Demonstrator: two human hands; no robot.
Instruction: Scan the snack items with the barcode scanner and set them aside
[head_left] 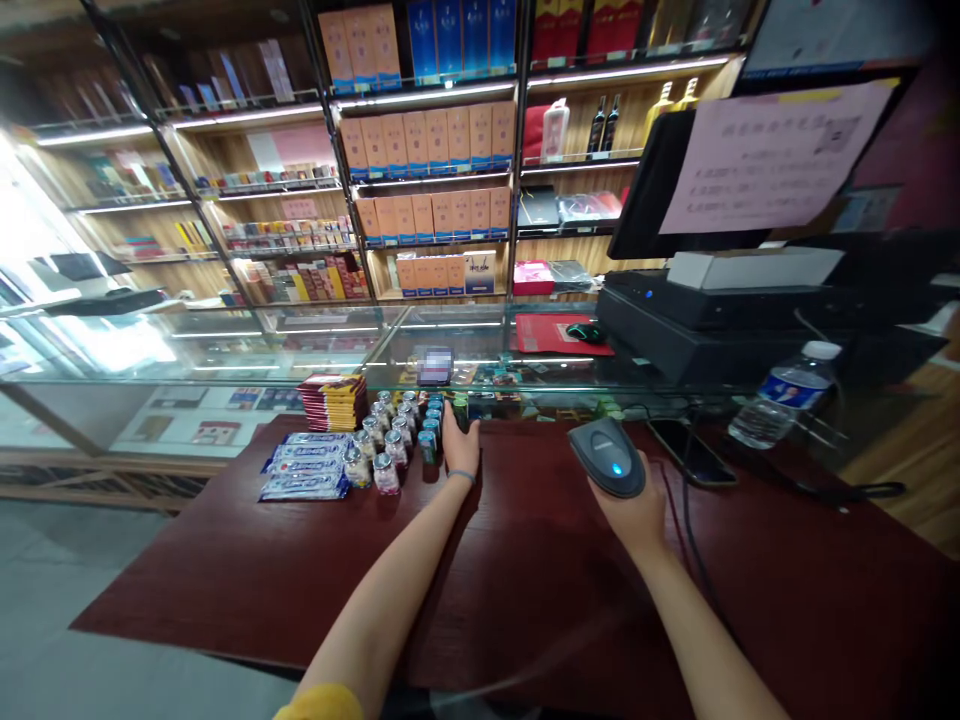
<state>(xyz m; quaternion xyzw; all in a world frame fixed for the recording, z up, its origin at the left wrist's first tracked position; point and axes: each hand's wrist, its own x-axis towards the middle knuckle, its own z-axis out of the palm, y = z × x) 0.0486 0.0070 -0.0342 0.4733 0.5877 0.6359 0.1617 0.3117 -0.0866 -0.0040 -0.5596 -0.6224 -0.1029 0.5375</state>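
My right hand [634,510] is wrapped round a dark barcode scanner [609,458] with a lit blue light, held above the table. At the right end of the rows of small containers, my left hand [460,448] has its fingers and thumb around a small dark container [460,410], mostly hidden by the hand. Directly left of it runs a row of small blue-topped containers [429,441]. Farther left stand several clear jars [386,474] with silvery lids. Flat blue-and-white packets [307,465] lie beside them, with a stack of red-and-yellow packs [334,403] behind.
The dark red table [300,570] meets a glass display counter [315,345]. To the right are a phone [690,450], cables, a water bottle [787,395] and a monitor [645,190] with paper on it. A mouse [586,332] rests on the glass. Stocked shelves [427,180] stand behind.
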